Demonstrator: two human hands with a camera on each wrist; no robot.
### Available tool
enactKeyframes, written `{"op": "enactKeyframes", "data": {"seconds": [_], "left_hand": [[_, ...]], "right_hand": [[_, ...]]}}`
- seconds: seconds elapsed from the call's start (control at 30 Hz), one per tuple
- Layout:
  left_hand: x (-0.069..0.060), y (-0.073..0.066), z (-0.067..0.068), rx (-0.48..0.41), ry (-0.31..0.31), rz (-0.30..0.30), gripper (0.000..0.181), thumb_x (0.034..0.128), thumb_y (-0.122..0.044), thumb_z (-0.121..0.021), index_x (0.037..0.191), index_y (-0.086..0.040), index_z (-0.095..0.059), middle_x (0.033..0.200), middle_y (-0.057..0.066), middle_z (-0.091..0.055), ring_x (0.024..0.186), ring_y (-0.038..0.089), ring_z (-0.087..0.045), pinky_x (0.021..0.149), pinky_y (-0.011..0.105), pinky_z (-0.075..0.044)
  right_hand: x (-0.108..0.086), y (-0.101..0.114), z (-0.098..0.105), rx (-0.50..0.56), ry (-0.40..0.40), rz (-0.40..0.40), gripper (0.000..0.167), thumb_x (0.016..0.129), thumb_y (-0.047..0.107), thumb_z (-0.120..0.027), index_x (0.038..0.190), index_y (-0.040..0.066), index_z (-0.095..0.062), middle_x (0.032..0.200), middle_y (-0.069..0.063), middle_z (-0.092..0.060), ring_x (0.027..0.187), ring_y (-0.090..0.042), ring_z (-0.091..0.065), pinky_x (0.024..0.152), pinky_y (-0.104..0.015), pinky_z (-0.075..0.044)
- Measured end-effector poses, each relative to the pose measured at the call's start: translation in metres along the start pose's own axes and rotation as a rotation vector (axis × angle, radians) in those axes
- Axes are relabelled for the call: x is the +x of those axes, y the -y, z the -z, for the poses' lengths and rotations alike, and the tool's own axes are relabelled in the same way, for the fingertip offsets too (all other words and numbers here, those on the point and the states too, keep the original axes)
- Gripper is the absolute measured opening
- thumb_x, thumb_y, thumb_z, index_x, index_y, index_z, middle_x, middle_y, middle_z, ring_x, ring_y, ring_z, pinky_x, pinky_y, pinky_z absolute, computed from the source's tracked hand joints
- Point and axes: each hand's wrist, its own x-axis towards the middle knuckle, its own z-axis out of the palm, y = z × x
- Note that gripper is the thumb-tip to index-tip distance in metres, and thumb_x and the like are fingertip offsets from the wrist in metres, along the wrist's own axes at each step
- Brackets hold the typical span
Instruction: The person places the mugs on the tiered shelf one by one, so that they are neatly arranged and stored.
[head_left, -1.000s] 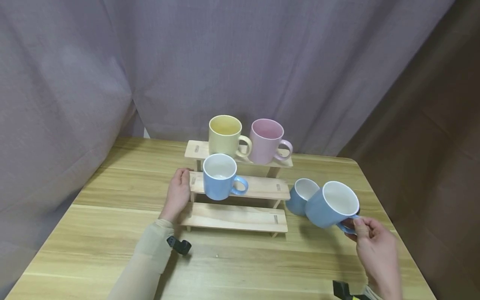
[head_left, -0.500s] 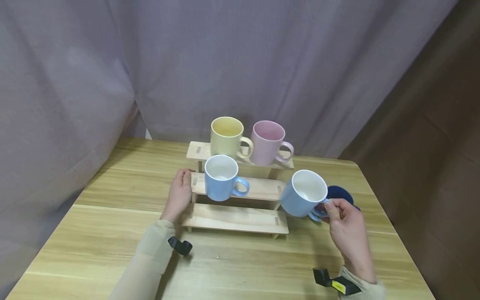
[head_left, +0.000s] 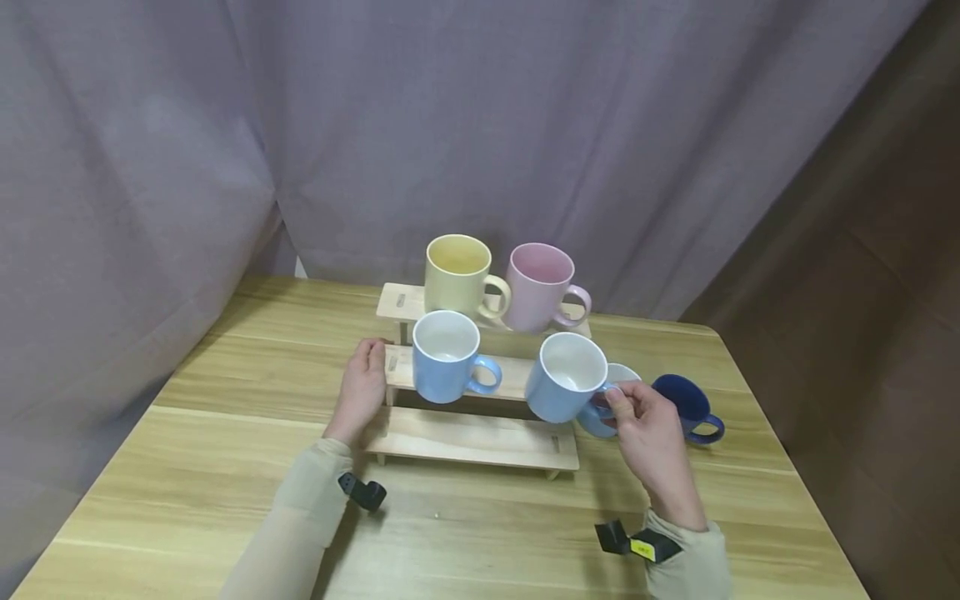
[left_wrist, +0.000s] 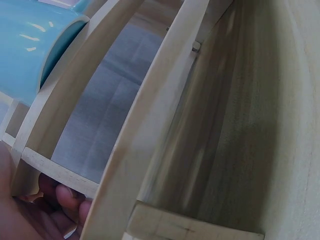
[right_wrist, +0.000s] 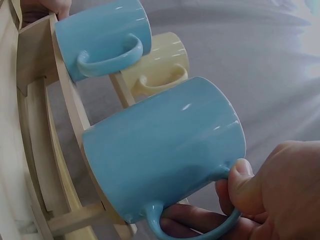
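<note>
By its handle the right hand (head_left: 654, 437) grips a light blue mug (head_left: 566, 377), over the right part of the middle shelf of a three-tier wooden rack (head_left: 472, 437). In the right wrist view this mug (right_wrist: 165, 150) is close to the shelf; whether they touch, I cannot tell. The left hand (head_left: 358, 392) holds the rack's left end at the middle tier, fingers curled round its side support in the left wrist view. Another light blue mug (head_left: 444, 358) stands at the left of the middle shelf. A yellow mug (head_left: 456, 279) and a pink mug (head_left: 536, 287) stand on top.
On the table (head_left: 225, 467) right of the rack are another light blue mug (head_left: 596, 423), partly hidden behind the right hand, and a dark blue mug (head_left: 684, 402) with its handle to the right. A grey curtain (head_left: 450, 125) hangs behind the table.
The right hand has carried its light blue mug leftward from beyond the rack's right end to over the middle shelf, uncovering the dark blue mug. The left hand stays on the rack.
</note>
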Motion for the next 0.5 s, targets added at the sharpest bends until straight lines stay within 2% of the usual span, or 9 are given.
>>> {"op": "enactKeyframes", "data": {"seconds": [0.23, 0.43, 0.5], "left_hand": [[0.000, 0.000, 0.000, -0.002, -0.001, 0.002, 0.037, 0.1070, -0.031, -0.031, 0.124, -0.005, -0.051, 0.088, 0.012, -0.050, 0.074, 0.024, -0.046, 0.069, 0.038, -0.045], [0.001, 0.001, 0.000, -0.007, -0.011, -0.001, 0.038, 0.1069, -0.030, -0.032, 0.124, -0.003, -0.052, 0.095, 0.015, -0.053, 0.087, 0.027, -0.051, 0.085, 0.042, -0.045], [0.001, 0.001, 0.000, -0.011, -0.011, 0.001, 0.039, 0.1070, -0.030, -0.032, 0.124, -0.002, -0.052, 0.095, 0.016, -0.053, 0.087, 0.029, -0.050, 0.084, 0.043, -0.045]], "right_hand": [[0.009, 0.003, -0.008, 0.026, 0.027, 0.031, 0.026, 0.102, 0.018, -0.051, 0.104, -0.005, -0.063, 0.100, -0.019, -0.070, 0.093, -0.026, -0.067, 0.073, -0.027, -0.056], [0.013, 0.007, -0.017, 0.066, 0.037, 0.049, 0.023, 0.101, 0.012, -0.052, 0.102, -0.009, -0.062, 0.098, -0.024, -0.069, 0.088, -0.026, -0.067, 0.072, -0.028, -0.056], [0.015, 0.008, -0.020, 0.080, 0.049, 0.049, 0.024, 0.101, 0.013, -0.052, 0.102, -0.009, -0.061, 0.099, -0.025, -0.068, 0.088, -0.025, -0.067, 0.072, -0.028, -0.056]]}}
